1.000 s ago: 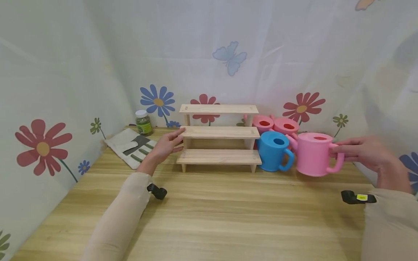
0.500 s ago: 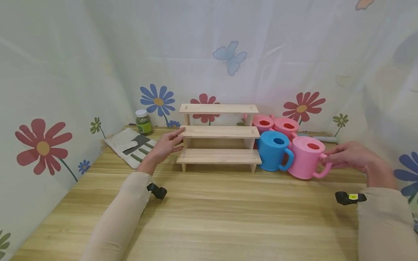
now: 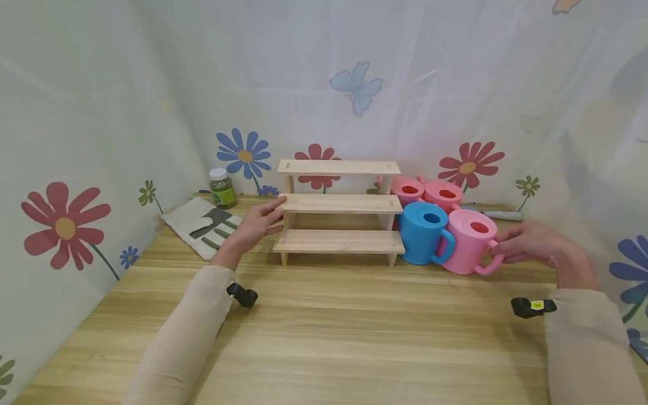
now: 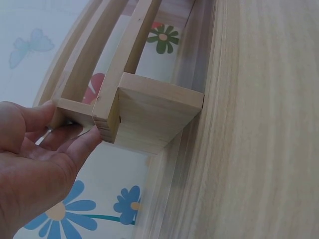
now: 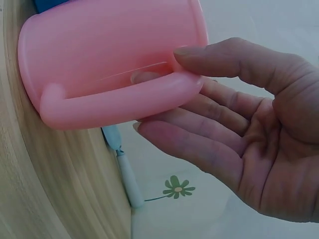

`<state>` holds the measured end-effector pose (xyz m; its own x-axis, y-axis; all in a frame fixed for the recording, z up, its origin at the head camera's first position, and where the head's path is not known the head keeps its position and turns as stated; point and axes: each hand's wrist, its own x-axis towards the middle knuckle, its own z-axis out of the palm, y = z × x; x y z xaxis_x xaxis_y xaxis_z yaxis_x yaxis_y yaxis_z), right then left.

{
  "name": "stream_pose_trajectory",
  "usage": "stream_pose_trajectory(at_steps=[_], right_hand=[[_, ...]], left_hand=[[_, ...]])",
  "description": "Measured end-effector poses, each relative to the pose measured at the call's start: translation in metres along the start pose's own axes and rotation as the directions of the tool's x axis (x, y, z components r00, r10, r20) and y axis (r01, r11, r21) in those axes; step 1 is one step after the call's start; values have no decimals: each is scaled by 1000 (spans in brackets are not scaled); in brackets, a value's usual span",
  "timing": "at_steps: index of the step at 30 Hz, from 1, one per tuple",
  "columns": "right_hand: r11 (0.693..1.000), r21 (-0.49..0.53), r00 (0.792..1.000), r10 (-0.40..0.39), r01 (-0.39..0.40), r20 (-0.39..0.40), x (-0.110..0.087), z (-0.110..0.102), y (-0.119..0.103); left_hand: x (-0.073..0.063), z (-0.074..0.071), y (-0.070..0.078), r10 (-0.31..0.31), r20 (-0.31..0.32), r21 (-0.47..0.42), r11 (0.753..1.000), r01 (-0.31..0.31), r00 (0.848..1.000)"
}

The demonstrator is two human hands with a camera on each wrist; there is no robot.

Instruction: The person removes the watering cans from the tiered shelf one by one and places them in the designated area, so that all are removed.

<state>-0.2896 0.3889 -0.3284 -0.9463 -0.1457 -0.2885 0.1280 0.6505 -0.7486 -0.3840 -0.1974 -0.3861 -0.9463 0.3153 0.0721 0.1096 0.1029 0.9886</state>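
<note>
A three-tier wooden shelf point(image 3: 340, 203) stands on the table in the head view. My left hand point(image 3: 255, 226) holds its left end at the middle tier; in the left wrist view the thumb and fingers point(image 4: 82, 149) lie on either side of the wood. At the right, my right hand point(image 3: 531, 244) grips the handle of a pink watering can point(image 3: 466, 244), its thumb on the top of the handle in the right wrist view. The can stands upright against a blue watering can point(image 3: 421, 236). Behind are two more pink watering cans point(image 3: 442, 194), partly hidden.
White gloves with green stripes point(image 3: 177, 216) lie at the back left, beside a jar with a white lid point(image 3: 223, 188). A tool with a pale handle point(image 3: 503, 215) lies behind the watering cans. A flowered curtain point(image 3: 243, 84) hangs around the table.
The right hand has moved the pink watering can left and down, up against the blue one. That uncovered the pale-handled tool behind. The left hand stays on the shelf.
</note>
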Motion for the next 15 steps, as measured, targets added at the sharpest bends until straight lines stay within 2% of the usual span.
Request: stream_pose_trajectory(at_steps=[4,8,12,15], right_hand=[[1000,-28,1000,13,-13,-3,-1,0,-2],[979,-202,999,37,-42,-32,-8,0,-10],[917,-399,988,-79,19,-136,-21,6,-34],[884,-458,953,-208,88,-219,-24,17,-56]], left_hand=[[1,1,-3,-5,-5,-13,1000,5,1000],[1,1,-5,-24,-9,-20,1000,24,1000],[1,0,-5,-8,-7,-15,1000,8,1000],[1,0,-3,12,-17,-6,1000,-12,1000]])
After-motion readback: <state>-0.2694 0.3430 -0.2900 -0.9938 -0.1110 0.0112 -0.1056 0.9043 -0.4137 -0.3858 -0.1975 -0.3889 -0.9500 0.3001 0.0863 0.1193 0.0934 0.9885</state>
